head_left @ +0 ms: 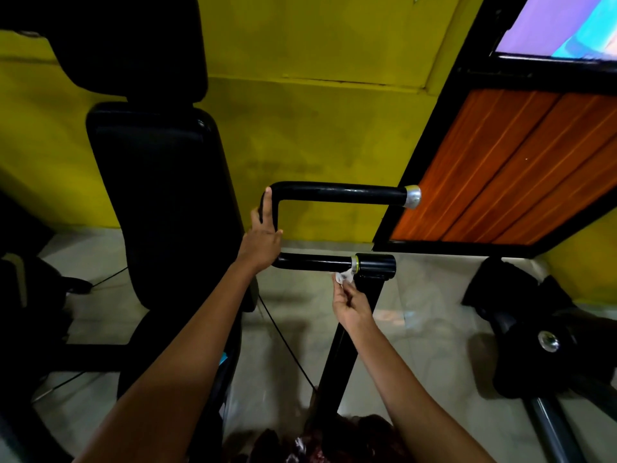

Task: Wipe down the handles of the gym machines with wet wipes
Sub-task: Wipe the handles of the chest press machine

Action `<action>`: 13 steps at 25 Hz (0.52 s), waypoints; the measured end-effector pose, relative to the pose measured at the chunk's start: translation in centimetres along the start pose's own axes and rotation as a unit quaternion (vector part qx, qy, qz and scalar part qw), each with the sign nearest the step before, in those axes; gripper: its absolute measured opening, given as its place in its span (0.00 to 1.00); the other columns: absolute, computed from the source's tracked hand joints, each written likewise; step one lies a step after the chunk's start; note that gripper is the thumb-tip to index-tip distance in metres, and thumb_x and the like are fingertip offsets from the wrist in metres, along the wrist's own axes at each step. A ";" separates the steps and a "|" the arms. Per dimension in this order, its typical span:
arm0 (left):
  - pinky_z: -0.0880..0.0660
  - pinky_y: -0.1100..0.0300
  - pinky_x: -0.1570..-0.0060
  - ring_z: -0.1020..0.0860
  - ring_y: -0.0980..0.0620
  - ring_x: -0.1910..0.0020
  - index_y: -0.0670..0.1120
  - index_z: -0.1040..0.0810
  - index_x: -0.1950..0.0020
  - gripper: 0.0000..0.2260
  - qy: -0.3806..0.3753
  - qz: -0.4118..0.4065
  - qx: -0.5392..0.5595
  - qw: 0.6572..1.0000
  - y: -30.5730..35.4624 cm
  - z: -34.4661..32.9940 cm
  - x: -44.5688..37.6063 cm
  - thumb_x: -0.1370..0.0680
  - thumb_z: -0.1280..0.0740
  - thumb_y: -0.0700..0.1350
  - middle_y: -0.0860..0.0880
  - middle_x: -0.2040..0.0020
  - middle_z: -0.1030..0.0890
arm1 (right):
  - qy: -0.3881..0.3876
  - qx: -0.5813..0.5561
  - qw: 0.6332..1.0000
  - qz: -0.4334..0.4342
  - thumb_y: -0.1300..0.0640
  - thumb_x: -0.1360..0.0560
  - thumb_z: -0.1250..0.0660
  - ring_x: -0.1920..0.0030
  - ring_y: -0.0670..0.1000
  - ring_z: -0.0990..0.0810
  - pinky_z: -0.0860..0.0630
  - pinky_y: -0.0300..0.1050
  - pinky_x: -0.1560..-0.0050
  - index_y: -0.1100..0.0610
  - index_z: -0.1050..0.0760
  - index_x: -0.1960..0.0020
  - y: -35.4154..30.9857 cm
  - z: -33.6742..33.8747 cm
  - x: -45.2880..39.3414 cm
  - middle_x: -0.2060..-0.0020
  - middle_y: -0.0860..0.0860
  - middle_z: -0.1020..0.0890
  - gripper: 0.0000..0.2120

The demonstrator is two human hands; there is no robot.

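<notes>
A yellow wall (334, 128) fills the far side, with an orange slatted panel (500, 168) in a black frame at the right and a screen (561, 25) above it. At the left stands the tall black back pad (160, 195) of a gym machine, and pale floor tiles (417, 329) spread underneath. A black weight plate (547, 342) lies near the right edge.

In the middle is the black U-shaped handle (337, 192), lying on its side: 2 bars run left to right, joined by a bend at the left. The upper bar ends in a silver cap (413, 196); the lower bar enters a black pivot collar (375, 266) atop a slanted post (344, 345).

The left hand (263, 235) grips the bend, fingers wrapped round the tube, steadying it. The right hand (350, 305) pinches a small white wet wipe (344, 277) between its fingertips, just under the lower bar where it meets the collar; whether the wipe touches the bar I cannot tell.

The lower bar's long axis runs leftward from the wipe toward the left hand, so the right hand, the nearer 1, would likely need to lift the wipe onto the tube and stroke left along it
</notes>
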State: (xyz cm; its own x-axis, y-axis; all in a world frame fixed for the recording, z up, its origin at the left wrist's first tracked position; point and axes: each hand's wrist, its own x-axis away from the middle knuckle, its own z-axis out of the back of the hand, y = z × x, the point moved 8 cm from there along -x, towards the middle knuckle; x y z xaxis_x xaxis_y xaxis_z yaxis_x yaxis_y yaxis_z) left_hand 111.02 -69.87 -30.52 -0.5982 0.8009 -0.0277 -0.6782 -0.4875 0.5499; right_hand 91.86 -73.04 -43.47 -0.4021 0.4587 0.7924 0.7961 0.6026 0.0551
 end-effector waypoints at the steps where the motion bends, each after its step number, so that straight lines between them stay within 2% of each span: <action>1: 0.33 0.55 0.62 0.29 0.45 0.62 0.57 0.72 0.31 0.37 -0.001 0.002 0.006 1.000 0.1 0.0 0.1 0.19 0.41 0.42 0.37 0.28 0.43 | -0.009 0.002 1.000 0.010 0.71 0.21 0.46 0.32 0.53 0.31 0.44 0.33 0.30 0.66 0.34 0.31 -0.4 0.1 0.5 0.33 0.59 0.29 0.19; 2: 0.32 0.55 0.62 0.28 0.44 0.61 0.58 0.72 0.31 0.37 -0.001 0.004 0.012 1.000 0.1 0.0 0.2 0.19 0.41 0.42 0.37 0.28 0.43 | -0.024 0.017 0.999 0.017 0.73 0.23 0.45 0.34 0.52 0.27 0.44 0.31 0.31 0.66 0.33 0.32 -0.8 0.0 1.1 0.34 0.59 0.28 0.20; 3: 0.31 0.54 0.62 0.27 0.43 0.61 0.58 0.72 0.31 0.37 0.000 0.006 0.013 1.000 0.1 0.0 0.2 0.19 0.41 0.42 0.37 0.28 0.42 | -0.039 0.043 0.998 0.025 0.76 0.27 0.43 0.42 0.52 0.21 0.41 0.27 0.34 0.66 0.29 0.37 -1.2 -0.3 1.5 0.40 0.60 0.23 0.20; 4: 0.31 0.54 0.62 0.26 0.42 0.60 0.58 0.72 0.31 0.38 0.001 0.008 0.009 1.000 0.1 0.0 0.3 0.19 0.41 0.42 0.36 0.29 0.41 | -0.067 0.078 0.994 0.041 0.77 0.29 0.41 0.54 0.50 0.16 0.34 0.23 0.42 0.65 0.26 0.43 -1.7 -0.9 2.2 0.49 0.59 0.18 0.18; 5: 0.30 0.53 0.61 0.26 0.41 0.60 0.58 0.72 0.30 0.38 0.003 0.011 0.003 1.000 0.1 0.0 0.3 0.19 0.41 0.42 0.36 0.30 0.39 | -0.097 0.113 0.986 0.069 0.76 0.28 0.42 0.62 0.49 0.16 0.26 0.24 0.54 0.64 0.26 0.46 -2.5 -1.8 2.8 0.56 0.58 0.16 0.15; 6: 0.30 0.53 0.60 0.26 0.41 0.60 0.57 0.71 0.29 0.38 0.006 0.014 -0.004 1.000 0.1 0.0 0.3 0.19 0.41 0.42 0.36 0.32 0.37 | -0.120 0.162 0.973 0.116 0.74 0.25 0.44 0.65 0.47 0.16 0.23 0.28 0.63 0.64 0.26 0.46 -3.6 -2.9 3.6 0.58 0.57 0.16 0.14; 7: 0.31 0.52 0.60 0.26 0.40 0.60 0.56 0.70 0.28 0.38 0.010 0.017 -0.011 1.000 0.1 0.0 0.3 0.19 0.40 0.42 0.36 0.34 0.36 | -0.130 0.249 0.939 0.199 0.73 0.24 0.44 0.64 0.45 0.17 0.22 0.30 0.63 0.66 0.26 0.43 -5.2 -4.1 4.4 0.56 0.57 0.17 0.14; 8: 0.31 0.52 0.60 0.27 0.41 0.60 0.55 0.70 0.27 0.38 0.015 0.018 -0.017 1.000 0.1 0.0 0.3 0.19 0.40 0.42 0.36 0.36 0.35 | -0.129 0.382 0.861 0.311 0.74 0.25 0.42 0.62 0.41 0.19 0.23 0.30 0.59 0.67 0.25 0.42 -6.9 -5.6 5.4 0.54 0.58 0.18 0.14; 9: 0.31 0.52 0.60 0.27 0.41 0.61 0.55 0.70 0.27 0.38 0.020 0.021 -0.023 0.999 0.1 0.0 0.4 0.19 0.40 0.42 0.36 0.37 0.34 | -0.123 0.533 0.720 0.427 0.74 0.26 0.40 0.61 0.39 0.19 0.24 0.30 0.52 0.67 0.23 0.43 -7.8 -7.4 6.7 0.53 0.58 0.18 0.14; 10: 0.31 0.52 0.60 0.28 0.42 0.62 0.55 0.70 0.28 0.38 0.026 0.023 -0.026 0.999 0.1 0.1 0.4 0.19 0.40 0.42 0.36 0.38 0.33 | -0.140 0.660 0.543 0.500 0.74 0.28 0.39 0.59 0.41 0.19 0.28 0.34 0.42 0.66 0.21 0.46 -7.0 -8.8 7.6 0.53 0.60 0.17 0.14; 11: 0.32 0.53 0.61 0.29 0.43 0.63 0.55 0.70 0.28 0.38 0.031 0.024 -0.029 0.999 0.1 0.2 0.4 0.19 0.40 0.42 0.36 0.39 0.33 | -0.165 0.746 0.368 0.529 0.74 0.29 0.38 0.54 0.48 0.18 0.35 0.43 0.33 0.66 0.20 0.48 -5.1 -9.1 7.6 0.52 0.61 0.18 0.14; 12: 0.32 0.54 0.61 0.30 0.44 0.63 0.55 0.70 0.28 0.38 0.036 0.025 -0.030 0.999 0.1 0.2 0.4 0.20 0.40 0.42 0.37 0.39 0.32 | -0.181 0.793 0.219 0.538 0.73 0.30 0.37 0.49 0.55 0.19 0.41 0.52 0.30 0.66 0.20 0.48 -3.1 -8.5 7.2 0.50 0.62 0.18 0.13; 13: 0.33 0.54 0.61 0.30 0.45 0.63 0.55 0.70 0.28 0.38 0.039 0.026 -0.030 0.998 0.2 0.3 0.5 0.20 0.40 0.42 0.37 0.40 0.32 | -0.187 0.814 0.118 0.537 0.71 0.31 0.37 0.46 0.59 0.20 0.44 0.57 0.31 0.67 0.21 0.48 -1.8 -7.8 6.3 0.50 0.63 0.19 0.12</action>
State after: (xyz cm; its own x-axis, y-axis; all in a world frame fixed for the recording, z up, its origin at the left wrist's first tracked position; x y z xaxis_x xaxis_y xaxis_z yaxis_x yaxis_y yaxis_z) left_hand 110.68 -69.47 -30.22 -0.6626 0.7460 -0.0665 -0.6689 -0.5495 0.5007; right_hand 91.38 -76.33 -33.86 -0.6985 0.6553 -0.2876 -0.5415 -0.7467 -0.3863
